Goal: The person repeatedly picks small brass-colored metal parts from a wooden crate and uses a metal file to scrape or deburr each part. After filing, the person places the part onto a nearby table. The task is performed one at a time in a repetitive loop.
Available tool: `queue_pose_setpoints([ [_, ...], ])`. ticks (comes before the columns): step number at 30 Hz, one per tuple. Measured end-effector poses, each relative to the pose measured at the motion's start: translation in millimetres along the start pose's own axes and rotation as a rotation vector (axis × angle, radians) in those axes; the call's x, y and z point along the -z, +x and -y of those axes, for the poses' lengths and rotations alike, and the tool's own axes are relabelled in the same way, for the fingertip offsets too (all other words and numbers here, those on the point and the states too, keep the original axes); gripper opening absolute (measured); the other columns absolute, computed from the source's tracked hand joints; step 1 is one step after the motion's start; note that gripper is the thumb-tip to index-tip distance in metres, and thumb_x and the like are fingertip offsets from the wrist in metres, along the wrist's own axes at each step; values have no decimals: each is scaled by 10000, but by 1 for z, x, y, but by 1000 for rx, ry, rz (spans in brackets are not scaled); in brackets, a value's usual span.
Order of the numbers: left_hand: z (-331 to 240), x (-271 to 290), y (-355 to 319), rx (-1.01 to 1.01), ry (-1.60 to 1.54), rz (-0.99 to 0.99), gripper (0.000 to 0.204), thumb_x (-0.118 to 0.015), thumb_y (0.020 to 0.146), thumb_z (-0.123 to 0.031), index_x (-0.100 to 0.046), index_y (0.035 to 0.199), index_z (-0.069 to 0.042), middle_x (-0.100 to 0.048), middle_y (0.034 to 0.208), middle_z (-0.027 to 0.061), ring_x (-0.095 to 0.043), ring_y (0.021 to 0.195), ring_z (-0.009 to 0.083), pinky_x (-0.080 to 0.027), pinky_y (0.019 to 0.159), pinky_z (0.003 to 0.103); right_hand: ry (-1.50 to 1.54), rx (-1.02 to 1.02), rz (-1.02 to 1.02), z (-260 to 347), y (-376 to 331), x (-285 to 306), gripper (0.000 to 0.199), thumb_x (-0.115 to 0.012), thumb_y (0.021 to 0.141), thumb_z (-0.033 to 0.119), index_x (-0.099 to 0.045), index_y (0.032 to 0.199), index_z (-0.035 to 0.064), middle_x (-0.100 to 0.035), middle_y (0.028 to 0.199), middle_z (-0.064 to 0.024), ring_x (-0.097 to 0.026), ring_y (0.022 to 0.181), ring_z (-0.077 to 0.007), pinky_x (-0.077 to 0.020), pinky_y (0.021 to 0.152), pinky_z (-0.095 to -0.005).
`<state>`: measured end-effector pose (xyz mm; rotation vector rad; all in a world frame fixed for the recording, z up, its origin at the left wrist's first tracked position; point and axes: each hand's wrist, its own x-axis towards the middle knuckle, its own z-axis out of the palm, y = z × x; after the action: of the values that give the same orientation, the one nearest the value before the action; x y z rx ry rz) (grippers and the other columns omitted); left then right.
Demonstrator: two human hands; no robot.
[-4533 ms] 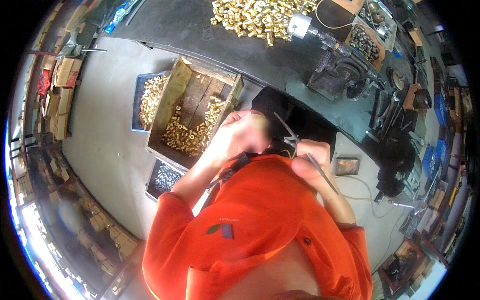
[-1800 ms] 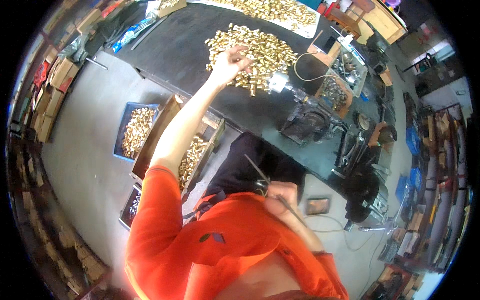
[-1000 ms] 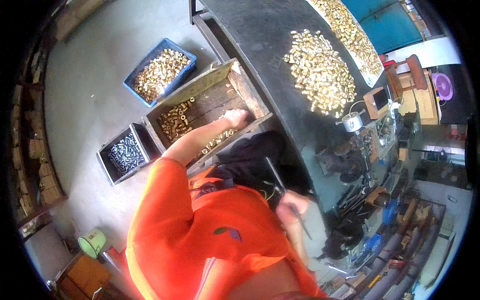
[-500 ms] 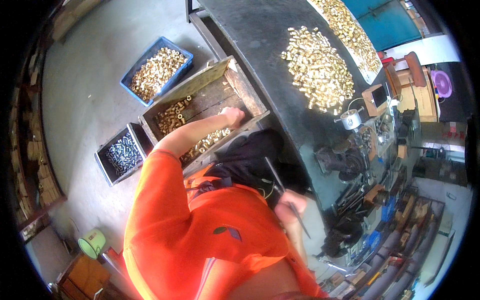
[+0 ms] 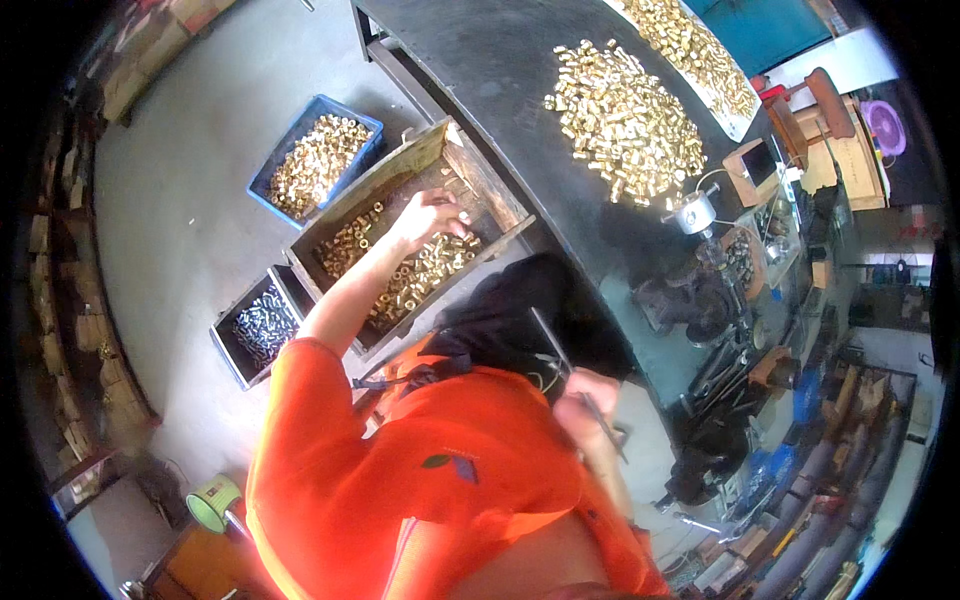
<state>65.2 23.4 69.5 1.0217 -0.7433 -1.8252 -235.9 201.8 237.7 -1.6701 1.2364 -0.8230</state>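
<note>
My left hand (image 5: 435, 215) is over the wooden crate (image 5: 488, 185), palm down, with the fingers bent and a little apart. The fingertips are right by the small brass pieces (image 5: 425, 275), but I cannot tell if they touch or hold one. Those pieces lie loose inside the crate, some in a heap on the side near my body and some over by the far wall, with bare wood between. I think the crate sits close by my lap so that my arm can get there with just a small reach, and its tall walls stop round things from rolling off. My right hand (image 5: 588, 398) is wrapped tight around a thin dark rod (image 5: 550, 338). It grips the rod away from its ends, so both tips poke out free, and it stays near my belly, I guess to be out of the other hand's way. Past the crate, a blue tray (image 5: 370, 142) has more brass bits, and a small dark box (image 5: 228, 352) has silvery ones; having their own bins likely stops them mixing. On the black bench (image 5: 500, 50) a big brass pile (image 5: 630, 125) is heaped in the open, just beside a machine with a round metal head (image 5: 695, 213).
</note>
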Motion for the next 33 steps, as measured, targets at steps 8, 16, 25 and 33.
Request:
queue_pose_setpoints([
  [8,-20,-53,-37,-76,-295,210,198,-619,881,-155,-576,1015,-14,-610,772,58,-606,677,157,-532,773,382,46,18,-4,4,0,4,249,-569,574,31,-320,560,30,-285,516,-49,-294,455,-159,-211,448,-310],
  [16,-10,-140,-83,-21,-119,474,176,-647,863,-129,-592,983,-14,-574,825,45,-524,525,105,-536,576,314,79,71,-40,1,1,21,318,-621,647,162,-345,551,35,-315,525,-56,-330,457,-172,-232,449,-324],
  [25,-20,-173,-111,-36,414,534,204,-735,738,38,-619,906,23,-608,834,44,-581,609,75,-479,505,203,43,82,-49,11,1,29,304,-632,667,175,-377,589,27,-347,546,-77,-368,468,-198,-276,456,-327],
  [33,-22,-180,-110,-195,577,578,219,-702,724,83,-633,923,27,-580,796,37,-587,663,92,-482,548,242,-12,79,-57,13,1,27,221,-633,619,69,-416,601,28,-407,547,-106,-419,451,-262,-325,447,-345],
])
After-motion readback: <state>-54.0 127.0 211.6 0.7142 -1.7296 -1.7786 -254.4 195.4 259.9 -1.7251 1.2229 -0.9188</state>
